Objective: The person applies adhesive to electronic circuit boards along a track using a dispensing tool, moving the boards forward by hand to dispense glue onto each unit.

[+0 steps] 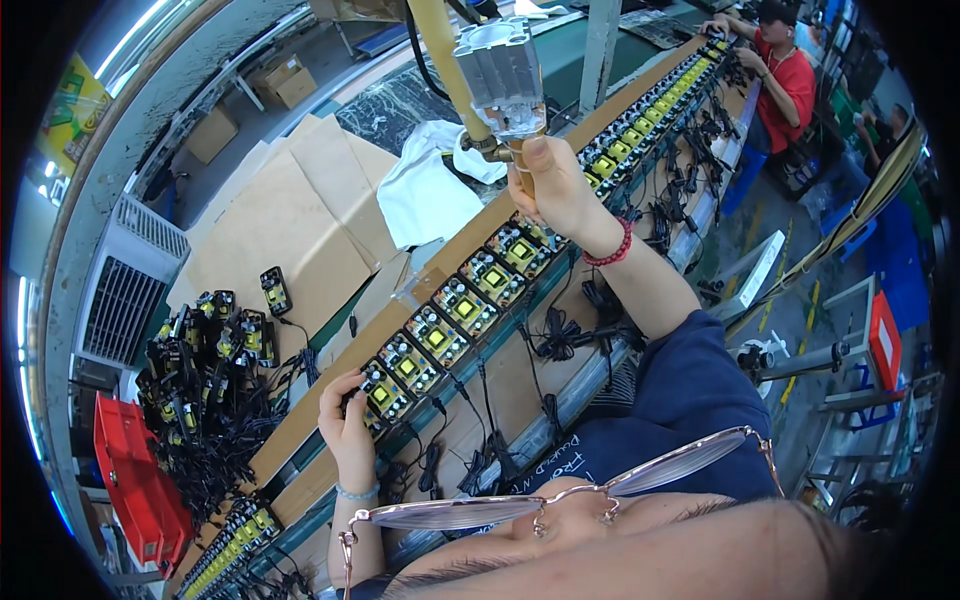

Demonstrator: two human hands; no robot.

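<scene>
A long row of open black cases with circuit boards [437, 340] runs diagonally from lower left to upper right, each board carrying a yellow-wrapped part. At the row's near end, my left hand [345, 418] curls its fingers and thumb around the edge of the last circuit board [382, 397]. Higher up, my right hand [562, 192] is closed around the handle of a hand tool with a ribbed silver metal block [498, 75]. A thick yellow hose [440, 60] runs beside the tool. The tool's working tip is hidden behind my hand.
Black cables [560, 335] hang along the row's near side. Left lies a heap of wired boards [205, 370] by a red crate [135, 480]. Cardboard sheets [290, 215] and a white cloth [430, 190] lie beyond. A person in red [785, 85] works at the far end.
</scene>
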